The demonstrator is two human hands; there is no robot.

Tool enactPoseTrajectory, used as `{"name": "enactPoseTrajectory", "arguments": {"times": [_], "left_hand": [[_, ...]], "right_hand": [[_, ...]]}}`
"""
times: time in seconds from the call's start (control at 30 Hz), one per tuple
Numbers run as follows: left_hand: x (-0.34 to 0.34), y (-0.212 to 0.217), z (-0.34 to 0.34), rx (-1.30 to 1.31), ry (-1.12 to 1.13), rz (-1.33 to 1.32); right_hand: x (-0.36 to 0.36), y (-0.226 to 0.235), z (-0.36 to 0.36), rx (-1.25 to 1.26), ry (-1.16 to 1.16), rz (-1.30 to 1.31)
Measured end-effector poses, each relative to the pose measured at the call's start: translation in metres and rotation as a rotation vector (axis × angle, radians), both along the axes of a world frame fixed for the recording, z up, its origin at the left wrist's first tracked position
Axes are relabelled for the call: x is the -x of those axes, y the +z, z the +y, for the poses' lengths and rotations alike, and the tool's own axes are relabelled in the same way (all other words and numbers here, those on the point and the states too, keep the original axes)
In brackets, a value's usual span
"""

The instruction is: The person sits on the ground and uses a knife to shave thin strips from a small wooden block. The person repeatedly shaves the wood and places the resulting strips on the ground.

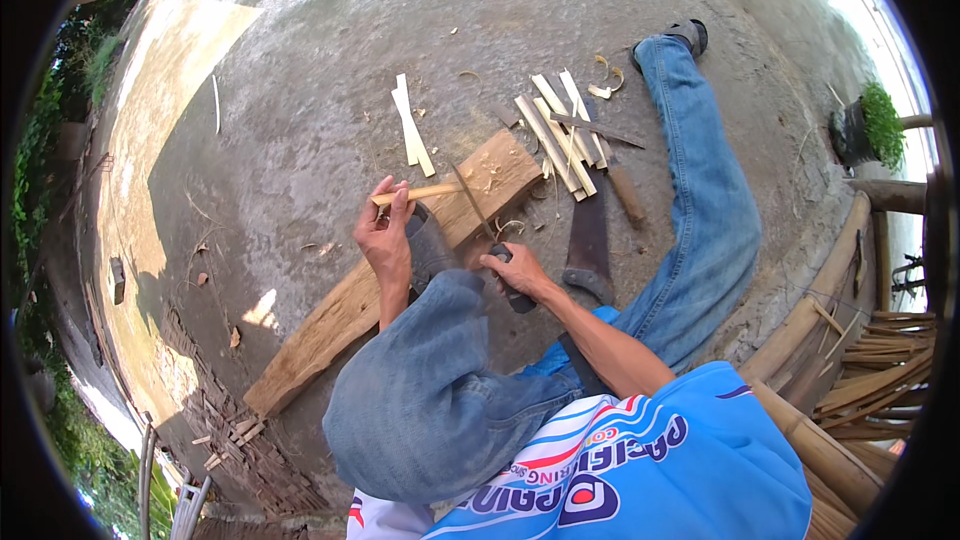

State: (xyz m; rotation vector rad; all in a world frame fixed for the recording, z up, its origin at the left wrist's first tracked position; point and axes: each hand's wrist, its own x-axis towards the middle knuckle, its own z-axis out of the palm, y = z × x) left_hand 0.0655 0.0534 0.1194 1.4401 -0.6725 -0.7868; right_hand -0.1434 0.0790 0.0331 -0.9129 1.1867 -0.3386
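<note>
Off to the side there's a handsaw (pixel 590 240) lying flat on the concrete floor (pixel 300 70), right next to a loose pile of split bamboo slats (pixel 560 130). Two more pale slats (pixel 410 127) sit apart from that pile. A potted green plant (pixel 868 125) stands at the edge (near some thick bamboo poles (pixel 815 305)).
</note>
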Motion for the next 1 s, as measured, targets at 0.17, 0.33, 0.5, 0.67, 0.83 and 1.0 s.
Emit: {"name": "enactPoseTrajectory", "arguments": {"times": [0.17,0.33,0.5,0.67,0.83,1.0], "left_hand": [[-0.008,-0.021,0.004,0.040,0.052,-0.018],[-0.001,-0.017,0.000,0.047,0.095,-0.012],[0.003,-0.017,-0.008,0.030,0.087,-0.012],[-0.002,-0.017,-0.006,0.051,0.089,0.016],[-0.010,-0.008,-0.011,0.127,0.202,0.015],[-0.029,-0.006,-0.051,0.260,0.365,0.132]], "right_hand": [[-0.004,0.004,0.002,0.080,-0.066,0.076],[-0.013,0.022,-0.001,0.396,0.091,0.215],[-0.016,0.041,-0.008,0.483,0.097,0.207],[-0.001,-0.010,-0.012,0.346,0.019,0.294],[0.007,-0.016,-0.017,0.293,0.010,0.240],[0.014,-0.012,-0.014,0.243,-0.015,0.250]]}}
